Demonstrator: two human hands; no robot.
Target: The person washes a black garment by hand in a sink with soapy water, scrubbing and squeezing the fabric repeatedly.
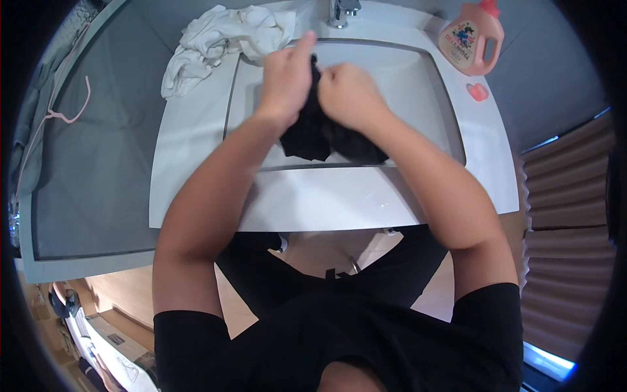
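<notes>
A black cloth garment (307, 138) hangs bunched over the white sink basin (405, 85), its lower part spreading toward the basin's near edge. My left hand (285, 83) grips its upper part, with the thumb pointing up and away. Close beside it, my right hand (349, 97) is closed in a fist on the same cloth, slightly blurred. What kind of garment it is, I cannot tell. Most of the fingers are hidden behind the backs of my hands.
A crumpled white cloth (225, 40) lies on the counter (189, 140) at the far left. The chrome faucet (339, 13) stands behind the basin. At the far right are a pink jug-shaped bottle (471, 39) and a small pink cap (478, 91). A pink hanger (62, 116) hangs at left.
</notes>
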